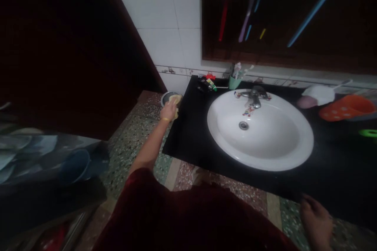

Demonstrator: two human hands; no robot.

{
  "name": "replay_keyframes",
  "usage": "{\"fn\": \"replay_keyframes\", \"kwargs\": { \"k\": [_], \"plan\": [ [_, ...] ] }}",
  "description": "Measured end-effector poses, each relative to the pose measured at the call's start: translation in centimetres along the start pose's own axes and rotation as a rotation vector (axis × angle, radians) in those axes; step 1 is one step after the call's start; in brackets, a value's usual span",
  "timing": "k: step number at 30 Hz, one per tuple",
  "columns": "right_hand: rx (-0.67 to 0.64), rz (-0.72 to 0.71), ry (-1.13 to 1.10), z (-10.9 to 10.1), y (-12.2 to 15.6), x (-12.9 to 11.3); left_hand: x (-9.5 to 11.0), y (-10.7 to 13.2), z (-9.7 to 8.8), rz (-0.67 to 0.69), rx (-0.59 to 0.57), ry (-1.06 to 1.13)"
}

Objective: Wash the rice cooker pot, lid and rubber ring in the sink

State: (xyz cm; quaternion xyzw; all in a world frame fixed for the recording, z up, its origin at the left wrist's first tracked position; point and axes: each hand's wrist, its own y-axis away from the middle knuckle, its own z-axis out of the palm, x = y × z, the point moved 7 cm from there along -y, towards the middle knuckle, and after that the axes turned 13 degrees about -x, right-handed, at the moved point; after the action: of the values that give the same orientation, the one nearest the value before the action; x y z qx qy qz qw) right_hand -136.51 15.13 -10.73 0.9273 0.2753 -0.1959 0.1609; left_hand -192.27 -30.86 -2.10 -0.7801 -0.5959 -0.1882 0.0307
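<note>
My left hand [169, 110] reaches out past the left end of the black counter [194, 137], its fingers closed on a yellow cloth [176, 100]. Cloth and hand hover over a small round bin or bowl [166, 97] on the floor by the wall. My right hand [315, 221] rests low at the front edge of the counter, fingers curled loosely, nothing visible in it. A white oval sink [282, 153] with a metal tap [253, 97] sits in the counter between the two hands.
A green cup of toothbrushes [235, 81] and small tubes [209, 82] stand behind the sink. An orange dotted bowl [347, 108], a white scoop [319, 94] and a green lid [368, 133] lie at the right. A mirror [294, 15] hangs above. Dark door at left; speckled floor below.
</note>
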Motion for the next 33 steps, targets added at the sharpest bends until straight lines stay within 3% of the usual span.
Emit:
{"fn": "replay_keyframes", "kwargs": {
  "k": [3,5,7,9,11,14,17,20,22,24,26,28,30,33],
  "plan": [
    [-0.011,-0.014,0.036,0.8,1.2,-4.2,5.4,-8.6,0.7,0.071,-0.073,-0.048],
    [0.009,-0.023,0.058,1.1,3.0,-6.1,7.1,-12.7,2.0,0.088,-0.123,-0.042],
    [0.034,0.032,0.070,1.3,5.6,-6.3,7.7,-14.8,3.7,0.107,-0.176,-0.044],
    [0.057,0.130,0.073,1.4,8.5,-5.6,7.6,-14.6,5.2,0.170,-0.200,-0.068],
    [0.065,0.203,0.065,1.5,11.1,-4.5,7.2,-11.9,6.4,0.278,-0.218,-0.117],
    [0.046,0.239,0.033,2.1,13.0,-3.6,6.3,-3.7,8.6,0.414,-0.327,-0.201],
    [0.022,0.220,0.013,3.6,12.2,-3.8,4.5,7.2,11.8,0.456,-0.456,-0.255],
    [-0.003,0.095,-0.062,5.5,10.3,-5.3,1.9,17.4,15.3,0.476,-0.571,-0.224],
    [-0.009,-0.018,-0.127,6.2,9.4,-6.3,0.2,22.2,16.9,0.505,-0.663,-0.119],
    [0.003,-0.091,-0.161,6.4,9.1,-6.5,-0.3,24.2,16.8,0.528,-0.681,0.056],
    [0.023,-0.122,-0.175,6.0,9.3,-5.7,0.3,22.8,14.5,0.482,-0.570,0.207],
    [0.053,-0.117,-0.195,5.3,10.0,-3.9,2.2,19.0,10.6,0.386,-0.335,0.269],
    [0.074,-0.057,-0.219,4.5,10.9,-1.6,5.5,14.1,7.2,0.347,-0.189,0.241],
    [0.068,0.142,-0.237,3.5,12.8,2.2,9.9,6.3,4.9,0.217,-0.165,0.110]
  ]
}}
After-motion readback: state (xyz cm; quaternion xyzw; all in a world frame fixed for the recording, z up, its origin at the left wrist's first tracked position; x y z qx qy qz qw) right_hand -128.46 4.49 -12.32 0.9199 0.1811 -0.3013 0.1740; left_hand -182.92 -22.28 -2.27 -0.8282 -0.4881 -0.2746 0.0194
